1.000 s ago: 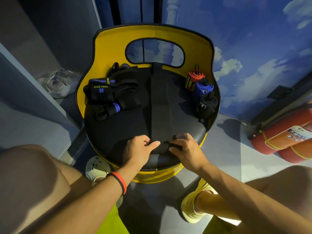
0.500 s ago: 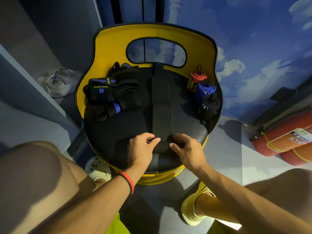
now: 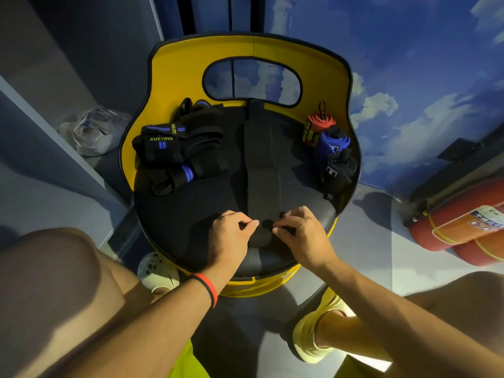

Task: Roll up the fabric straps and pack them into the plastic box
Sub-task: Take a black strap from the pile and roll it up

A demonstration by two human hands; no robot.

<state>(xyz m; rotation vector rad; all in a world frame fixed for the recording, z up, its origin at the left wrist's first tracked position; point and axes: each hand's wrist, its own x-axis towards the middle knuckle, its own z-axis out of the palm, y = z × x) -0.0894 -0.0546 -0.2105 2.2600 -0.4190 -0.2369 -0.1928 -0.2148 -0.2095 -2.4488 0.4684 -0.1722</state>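
A long black fabric strap [image 3: 262,165] lies flat down the middle of a round black seat [image 3: 191,214] with a yellow back. Its near end is wound into a small roll [image 3: 261,236]. My left hand [image 3: 231,236] and my right hand [image 3: 301,236] pinch that roll from either side, fingers curled on it. A heap of unrolled black straps with blue stripes [image 3: 174,154] lies at the seat's left. At the right stand three rolled straps: red [image 3: 317,125], blue [image 3: 331,143] and black [image 3: 339,170]. A clear plastic box [image 3: 92,132] sits on the floor at the left.
The yellow chair back [image 3: 177,66] rises behind the seat. Red fire extinguishers [image 3: 458,227] lie on the floor at right. A grey wall panel [image 3: 54,105] stands at left. My knees and light shoes [image 3: 313,339] flank the chair's front.
The roll at the strap's near end has grown a little thicker and both hands have shifted slightly forward along the strap with it.
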